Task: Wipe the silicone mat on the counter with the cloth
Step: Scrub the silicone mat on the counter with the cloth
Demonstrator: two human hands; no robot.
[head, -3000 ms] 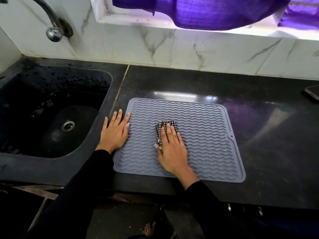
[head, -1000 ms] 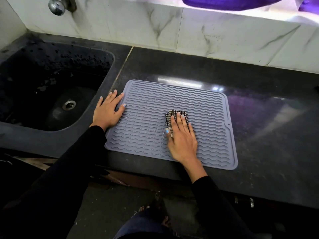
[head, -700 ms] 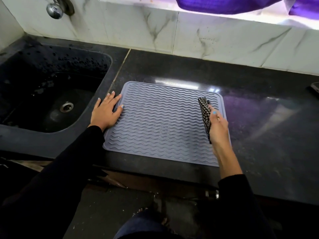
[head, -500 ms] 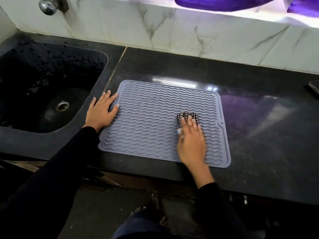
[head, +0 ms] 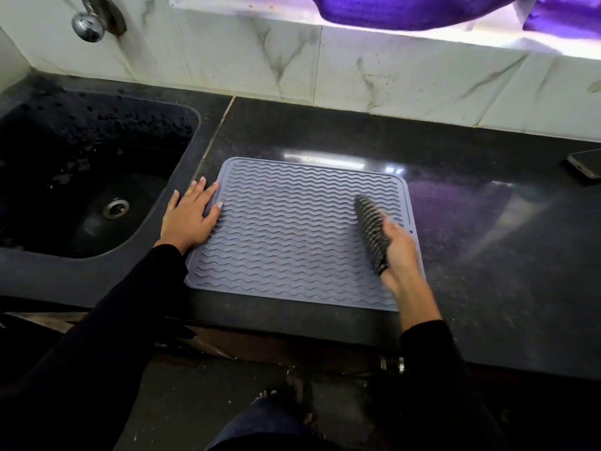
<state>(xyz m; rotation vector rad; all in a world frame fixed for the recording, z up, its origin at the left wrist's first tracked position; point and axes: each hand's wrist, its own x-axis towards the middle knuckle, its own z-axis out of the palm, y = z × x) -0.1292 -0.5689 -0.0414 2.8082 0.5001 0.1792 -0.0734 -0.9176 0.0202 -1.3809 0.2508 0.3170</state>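
Head view: the right hand point(head: 400, 252) is turned on its edge over the right side of the silicone mat point(head: 292, 229), forearm reaching in from the lower right in a dark sleeve. Its fingers are curled round the checked cloth point(head: 372, 234), which stands up on edge along the palm side of the hand, its lower end by the wrist. The hand is blurred, so single fingers are hard to make out, and whether the cloth touches the mat cannot be told.

The left hand point(head: 192, 216) lies flat, fingers straight and slightly spread, across the mat's left edge, partly on the mat and partly on the dark surface point(head: 487, 255).

The mat lies flat on the surface between the two hands, its wavy ribs bare across the middle. Left of the left fingers is the dark sink point(head: 81, 177) with its drain. A tap point(head: 87, 26) sits on the marble wall, cut off by the top edge. Well to the right of the right fingers a phone point(head: 585, 164) is cut off by the frame edge. Purple fabric point(head: 406, 9) hangs at the top.
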